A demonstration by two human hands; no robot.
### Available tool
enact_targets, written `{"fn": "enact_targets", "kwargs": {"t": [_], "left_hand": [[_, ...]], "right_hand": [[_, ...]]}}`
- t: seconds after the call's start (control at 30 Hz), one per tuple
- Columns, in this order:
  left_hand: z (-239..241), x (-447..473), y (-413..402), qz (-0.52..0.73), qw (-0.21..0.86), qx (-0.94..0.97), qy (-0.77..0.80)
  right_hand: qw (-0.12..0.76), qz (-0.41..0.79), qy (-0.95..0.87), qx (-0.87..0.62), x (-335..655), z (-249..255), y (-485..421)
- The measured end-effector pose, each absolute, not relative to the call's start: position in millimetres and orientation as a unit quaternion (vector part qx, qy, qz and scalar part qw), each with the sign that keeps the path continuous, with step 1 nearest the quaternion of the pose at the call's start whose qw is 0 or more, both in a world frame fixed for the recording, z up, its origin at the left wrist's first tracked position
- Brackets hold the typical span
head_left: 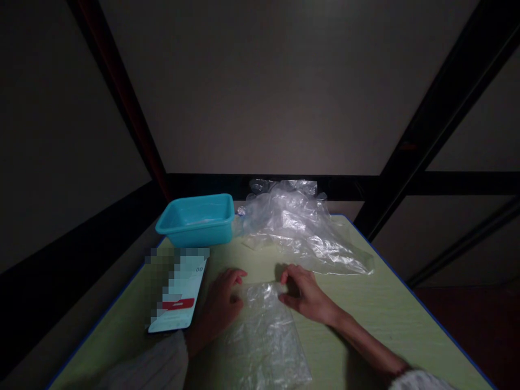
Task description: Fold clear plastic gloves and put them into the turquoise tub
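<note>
Clear plastic bag (270,344) flat on the desk (390,330), straight in front of the wearer, far edge lying between the two hands, near end running out of view; surface creased. Left hand (221,298) at the bag's left side, right hand (306,295) by its far right corner; on both, fingers half curled, thumb apart, nothing visibly gripped. Whether any fingertip touches the film, cannot tell. Progress, by my reading: this one bag is laid out, roughly flattened, wrinkles not yet gone. Beyond it, a loose heap of clear plastic film (288,216) sits crumpled at the desk's far end, apparently not dealt with. Turquoise plastic tub (199,236) at far left; pale streak inside, too dim to identify. Smartphone (184,290), screen lit and partly blurred out, beside the left hand. Judged an early stage, much remaining.
</note>
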State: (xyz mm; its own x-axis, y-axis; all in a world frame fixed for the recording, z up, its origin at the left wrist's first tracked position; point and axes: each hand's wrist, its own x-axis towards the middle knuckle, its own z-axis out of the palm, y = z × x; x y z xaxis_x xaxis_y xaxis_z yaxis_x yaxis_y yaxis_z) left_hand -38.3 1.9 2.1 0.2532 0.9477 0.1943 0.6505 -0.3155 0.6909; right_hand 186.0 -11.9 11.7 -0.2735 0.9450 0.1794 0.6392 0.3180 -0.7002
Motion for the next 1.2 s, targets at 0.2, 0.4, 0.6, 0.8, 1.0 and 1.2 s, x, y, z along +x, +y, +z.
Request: {"fn": "enact_targets", "kwargs": {"t": [0.2, 0.4, 0.6, 0.8, 1.0, 1.2], "left_hand": [[1, -39, 3, 0.314, 0.275, 0.746, 0.52], [6, -41, 6, 0.325, 0.319, 0.723, 0.52], [18, -37, 10, 0.334, 0.415, 0.661, 0.528], [26, -34, 15, 0.344, 0.423, 0.652, 0.526], [26, -33, 16, 0.35, 0.427, 0.644, 0.53], [24, -32, 17, 0.354, 0.431, 0.638, 0.53]], "right_hand": [[0.386, 0.354, -0.709, -0.473, 178, 5, -9], [0.446, 0.406, -0.651, -0.462, 181, 3, -5], [0.463, 0.438, -0.615, -0.465, 187, 11, -5], [0.466, 0.457, -0.595, -0.469, 190, 12, -4], [0.47, 0.459, -0.584, -0.477, 191, 8, -2], [0.465, 0.452, -0.592, -0.477, 193, 7, 0]]}}
